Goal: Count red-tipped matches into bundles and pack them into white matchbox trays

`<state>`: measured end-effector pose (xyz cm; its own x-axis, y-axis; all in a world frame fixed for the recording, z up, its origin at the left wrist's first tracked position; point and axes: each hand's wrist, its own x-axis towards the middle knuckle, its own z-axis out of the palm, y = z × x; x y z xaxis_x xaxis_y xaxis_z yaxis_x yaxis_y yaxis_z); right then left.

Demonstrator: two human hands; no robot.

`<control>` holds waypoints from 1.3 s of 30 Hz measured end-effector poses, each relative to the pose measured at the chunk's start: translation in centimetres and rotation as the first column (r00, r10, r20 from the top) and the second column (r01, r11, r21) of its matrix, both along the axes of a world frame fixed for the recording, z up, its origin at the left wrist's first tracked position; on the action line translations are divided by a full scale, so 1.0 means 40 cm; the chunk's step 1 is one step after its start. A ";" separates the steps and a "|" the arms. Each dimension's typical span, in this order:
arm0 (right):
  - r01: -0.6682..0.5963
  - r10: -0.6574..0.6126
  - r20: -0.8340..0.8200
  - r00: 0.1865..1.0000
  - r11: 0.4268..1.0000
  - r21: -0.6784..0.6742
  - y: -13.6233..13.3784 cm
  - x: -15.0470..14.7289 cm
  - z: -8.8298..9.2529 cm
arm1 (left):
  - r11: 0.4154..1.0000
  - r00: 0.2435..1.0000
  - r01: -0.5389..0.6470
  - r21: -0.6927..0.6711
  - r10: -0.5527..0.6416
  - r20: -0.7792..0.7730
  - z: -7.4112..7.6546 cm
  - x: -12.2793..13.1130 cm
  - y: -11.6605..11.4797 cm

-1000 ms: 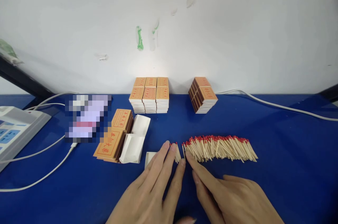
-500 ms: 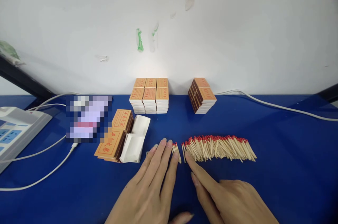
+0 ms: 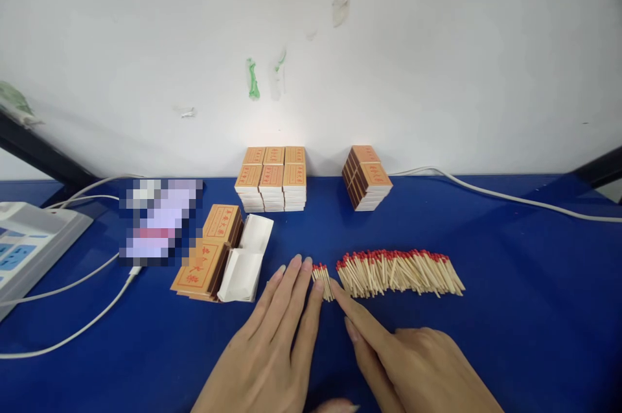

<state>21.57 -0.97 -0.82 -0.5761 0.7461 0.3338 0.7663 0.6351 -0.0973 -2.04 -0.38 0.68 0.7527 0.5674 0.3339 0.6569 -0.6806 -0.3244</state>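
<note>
My left hand lies flat on the blue table, fingers stretched out, fingertips touching the left side of a small bunch of red-tipped matches. My right hand rests beside it, its index finger extended to the right side of that bunch, other fingers loosely bent. A long row of red-tipped matches lies just right of the small bunch. An empty white inner tray is mostly hidden under my left fingers.
Orange matchbox sleeves and white inner trays lie left of my hands. Stacked matchboxes and a tilted stack stand by the wall. A power strip and white cables are at the left.
My left fingers have drawn closer together over the white tray. My right index finger has slid left, pressing the few separated matches against my left fingertips.
</note>
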 end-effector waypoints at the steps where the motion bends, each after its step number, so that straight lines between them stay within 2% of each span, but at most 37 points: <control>1: 0.000 0.000 0.003 1.000 1.000 0.000 0.001 0.000 0.002 | 1.000 1.000 -0.002 0.000 0.002 -0.001 0.000 -0.001 0.000; 6: -0.017 0.017 -0.006 1.000 1.000 -0.021 0.004 -0.001 0.006 | 1.000 1.000 0.017 0.005 -0.017 0.025 0.004 -0.003 0.005; 12: 0.033 -0.034 -0.026 0.999 0.999 -0.028 0.000 0.001 0.005 | 0.999 0.998 0.036 0.011 -0.036 0.046 0.002 -0.002 0.006; 16: 0.024 -0.026 -0.033 0.999 0.998 -0.065 -0.004 0.005 0.003 | 0.999 0.998 0.040 0.011 -0.040 0.051 -0.001 -0.004 0.005; 26: 0.052 -0.050 -0.082 0.995 0.998 0.021 0.004 -0.011 0.029 | 0.999 0.998 0.044 0.014 -0.044 0.047 -0.005 0.000 0.006; 34: 0.049 -0.053 -0.057 0.997 0.996 -0.070 -0.012 0.003 -0.011 | 0.999 0.998 0.044 0.007 -0.045 0.049 -0.007 -0.007 0.008; 39: 0.063 -0.071 -0.086 0.994 0.994 -0.094 -0.016 0.011 -0.010 | 0.999 0.999 0.038 0.000 -0.038 0.039 -0.006 -0.008 0.004</control>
